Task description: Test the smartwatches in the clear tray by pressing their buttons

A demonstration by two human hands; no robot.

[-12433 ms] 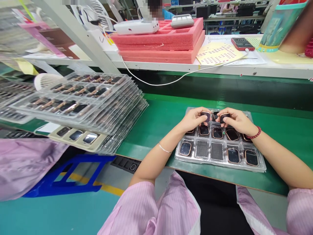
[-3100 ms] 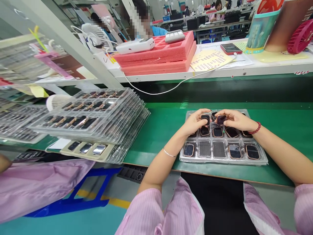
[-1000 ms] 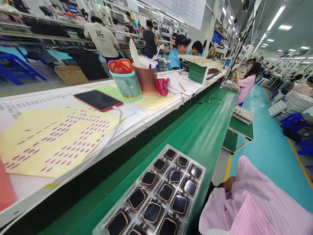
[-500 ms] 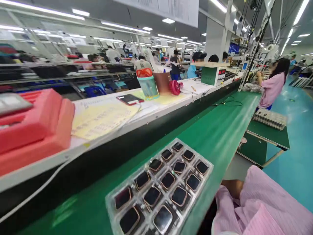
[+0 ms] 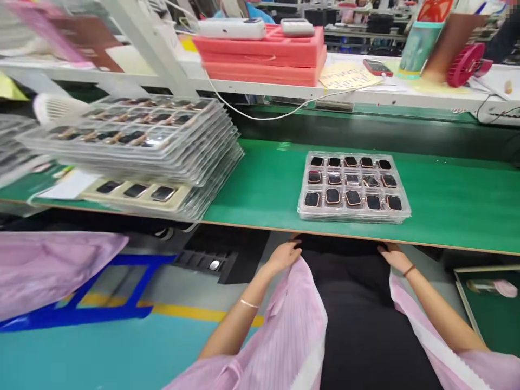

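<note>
My left hand [image 5: 285, 255] is beneath the bench edge, at the corner of my pink striped smock [image 5: 290, 319], with its fingers curled in at the cloth. On the other side of my lap, my right hand [image 5: 396, 258] is at the opposite smock edge, its fingers also bent and partly hidden. Black cloth [image 5: 357, 303] covers my lap between the two hands. Above them on the green bench [image 5: 268, 189] lies a clear plastic tray [image 5: 353, 218] with rows of dark, square watch-like screens [image 5: 353, 197]. Neither hand touches the tray.
A tall stack of clear trays [image 5: 203, 162] stands left on the bench, a beige tray [image 5: 179, 197] at its front. The shelf carries red foam blocks [image 5: 260, 65], a phone [image 5: 377, 67], a cup [image 5: 420, 49] and a pink fan [image 5: 465, 65]. A blue stool [image 5: 130, 292] is lower left.
My view has swung left and down. Both hands, my lap and the tray stack now show. The tray of screens now appears farther off and squarer to me.
</note>
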